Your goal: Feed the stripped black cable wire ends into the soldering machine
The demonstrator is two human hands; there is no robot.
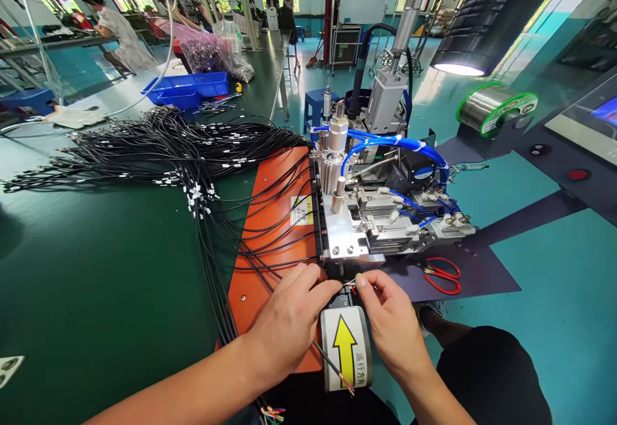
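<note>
My left hand (301,303) is closed on a black cable at the front end of the machine. Thin coloured wires (351,285) fan out from that cable's stripped end. At their tips my right hand (388,312) pinches the wires between thumb and forefinger. Just below both hands is a rounded guard with a yellow arrow (344,348). Under my left wrist runs another black cable (328,361), its coloured wire ends lying over the guard. The metal machine (347,229) with blue air tubes stands right behind my fingers.
A big heap of black cables (144,148) covers the green table, several crossing the orange plate (274,200). Red-handled scissors (442,275) lie to the right. A solder spool (496,108) and a black lamp (482,26) are upper right. Blue trays (190,89) stand behind; a person (118,33) sits far left.
</note>
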